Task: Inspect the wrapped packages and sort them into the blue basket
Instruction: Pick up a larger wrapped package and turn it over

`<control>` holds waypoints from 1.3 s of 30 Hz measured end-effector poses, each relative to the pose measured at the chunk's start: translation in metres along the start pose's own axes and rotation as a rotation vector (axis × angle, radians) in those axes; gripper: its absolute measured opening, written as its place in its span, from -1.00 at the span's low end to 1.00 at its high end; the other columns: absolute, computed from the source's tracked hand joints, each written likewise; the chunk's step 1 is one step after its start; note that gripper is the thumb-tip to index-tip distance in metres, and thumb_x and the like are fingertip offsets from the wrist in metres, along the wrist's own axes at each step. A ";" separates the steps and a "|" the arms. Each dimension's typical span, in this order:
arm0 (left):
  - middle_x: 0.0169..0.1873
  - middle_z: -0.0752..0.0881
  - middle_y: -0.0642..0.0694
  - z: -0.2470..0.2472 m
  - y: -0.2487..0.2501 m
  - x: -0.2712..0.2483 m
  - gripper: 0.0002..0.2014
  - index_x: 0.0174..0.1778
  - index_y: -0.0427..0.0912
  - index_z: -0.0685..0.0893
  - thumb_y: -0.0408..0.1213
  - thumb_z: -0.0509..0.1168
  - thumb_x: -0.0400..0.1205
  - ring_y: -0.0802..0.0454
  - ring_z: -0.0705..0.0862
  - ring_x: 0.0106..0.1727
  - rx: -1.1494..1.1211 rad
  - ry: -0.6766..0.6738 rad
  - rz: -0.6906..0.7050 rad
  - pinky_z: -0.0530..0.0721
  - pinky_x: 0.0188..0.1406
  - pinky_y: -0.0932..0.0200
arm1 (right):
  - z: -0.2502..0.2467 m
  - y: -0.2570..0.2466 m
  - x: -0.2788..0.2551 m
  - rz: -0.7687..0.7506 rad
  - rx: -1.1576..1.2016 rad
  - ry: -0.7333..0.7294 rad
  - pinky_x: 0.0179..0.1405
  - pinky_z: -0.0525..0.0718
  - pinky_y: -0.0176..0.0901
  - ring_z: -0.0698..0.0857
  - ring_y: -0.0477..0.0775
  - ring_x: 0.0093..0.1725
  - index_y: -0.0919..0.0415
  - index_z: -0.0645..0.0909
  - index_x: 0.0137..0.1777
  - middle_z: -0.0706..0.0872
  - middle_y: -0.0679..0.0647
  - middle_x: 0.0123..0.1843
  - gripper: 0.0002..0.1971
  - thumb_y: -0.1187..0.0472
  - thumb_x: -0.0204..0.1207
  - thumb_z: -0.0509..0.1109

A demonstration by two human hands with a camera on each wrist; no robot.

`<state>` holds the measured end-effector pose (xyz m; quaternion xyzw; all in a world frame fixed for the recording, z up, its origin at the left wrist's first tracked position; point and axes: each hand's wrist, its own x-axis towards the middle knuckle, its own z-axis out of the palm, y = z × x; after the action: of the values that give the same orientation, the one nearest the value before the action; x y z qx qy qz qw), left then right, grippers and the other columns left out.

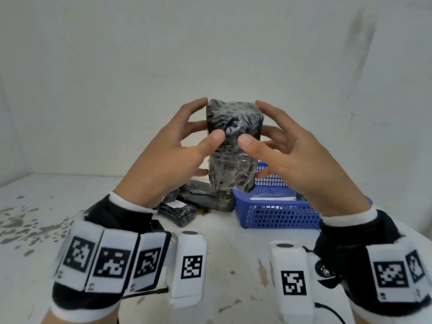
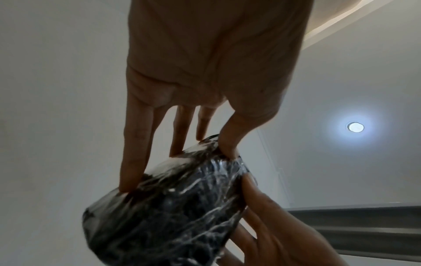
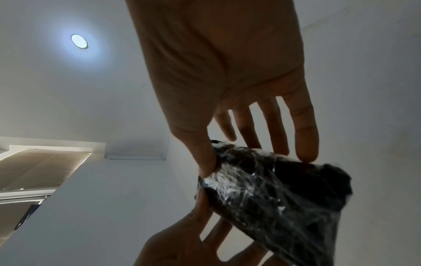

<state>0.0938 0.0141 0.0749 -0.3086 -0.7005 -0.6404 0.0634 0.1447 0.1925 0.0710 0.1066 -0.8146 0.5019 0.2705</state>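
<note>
Head view: left hand point(image 1: 170, 155) and right hand point(image 1: 292, 157) grasp package point(image 1: 232, 146) upright, frame centre, raised above bench point(image 1: 222, 242). More packages point(image 1: 198, 199) lower centre, beside blue basket point(image 1: 275, 213).

Left wrist view: fingers point(image 2: 134, 153) pinch wrap.

Right wrist view: same grasp.

Step looks like inspection; next, lower into basket.

A white table point(image 1: 233, 253) with chipped, speckled paint, most heavily worn at its left side, carries everything. A blue basket point(image 1: 275, 215) of perforated plastic stands on it right of centre. Just left of the basket, touching its wall, lies a small heap of black wrapped packages point(image 1: 198, 202), one bearing a white label.
</note>
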 end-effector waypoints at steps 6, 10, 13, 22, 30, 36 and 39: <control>0.38 0.58 0.24 0.000 -0.001 0.000 -0.44 0.55 0.20 0.41 -0.14 0.34 0.60 0.23 0.76 0.12 -0.032 -0.062 0.025 0.77 0.11 -0.10 | 0.004 -0.004 -0.001 0.033 0.090 -0.010 -0.21 0.87 0.09 0.81 -0.11 0.17 -0.23 0.48 0.56 0.67 -0.22 0.43 -0.37 -0.08 0.47 0.53; 0.33 0.61 0.19 -0.001 -0.001 0.001 -0.55 0.45 0.15 0.52 -0.09 0.34 0.61 0.07 0.71 0.24 -0.066 -0.048 0.033 0.75 0.11 -0.18 | 0.005 -0.004 -0.001 0.036 0.149 -0.005 -0.19 0.87 0.11 0.81 -0.16 0.14 -0.20 0.52 0.51 0.69 -0.18 0.41 -0.49 0.00 0.57 0.47; 0.30 0.63 0.16 0.000 -0.001 0.002 -0.60 0.38 0.11 0.56 -0.09 0.38 0.60 0.04 0.71 0.24 -0.099 -0.035 0.021 0.77 0.07 -0.14 | 0.004 -0.003 -0.001 0.036 0.162 -0.008 -0.17 0.87 0.14 0.80 -0.15 0.16 -0.19 0.52 0.52 0.69 -0.17 0.40 -0.51 0.03 0.59 0.46; 0.15 0.65 0.02 0.001 -0.002 0.003 -0.84 0.16 -0.04 0.62 -0.32 0.28 0.68 -0.06 0.71 0.21 -0.159 0.005 0.024 0.79 0.02 -0.17 | 0.004 0.000 0.000 -0.018 0.138 0.009 -0.12 0.87 0.24 0.80 -0.03 0.19 -0.20 0.64 0.34 0.73 -0.21 0.32 -0.66 0.03 0.58 0.48; 0.12 0.65 -0.01 0.006 -0.002 0.002 -0.78 0.16 -0.13 0.60 -0.19 0.35 0.63 0.11 0.78 -0.01 -0.106 0.050 0.046 0.82 -0.07 -0.08 | 0.005 0.001 0.000 -0.058 0.081 0.044 -0.12 0.87 0.19 0.78 -0.02 0.22 -0.24 0.67 0.21 0.76 -0.19 0.23 -0.76 0.02 0.58 0.49; 0.10 0.68 -0.15 0.008 -0.001 0.002 -0.61 -0.01 -0.14 0.62 0.12 0.31 0.49 -0.03 0.75 0.12 -0.146 0.055 0.028 0.81 -0.08 -0.11 | 0.004 0.004 0.002 -0.091 0.064 0.072 0.10 0.79 0.34 0.78 0.01 0.23 -0.21 0.69 0.12 0.80 -0.13 0.19 -0.82 -0.05 0.54 0.54; 0.08 0.71 -0.12 0.007 0.000 0.003 -0.52 0.14 -0.12 0.58 0.22 0.09 0.62 -0.08 0.78 0.08 -0.183 0.026 -0.059 0.79 -0.04 -0.10 | 0.003 0.003 0.002 -0.133 0.051 0.075 0.32 0.66 0.39 0.75 -0.04 0.27 -0.22 0.69 0.10 0.80 -0.15 0.18 -0.78 -0.06 0.47 0.52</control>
<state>0.0934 0.0217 0.0748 -0.2838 -0.6470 -0.7072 0.0250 0.1406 0.1913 0.0686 0.1483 -0.7820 0.5070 0.3307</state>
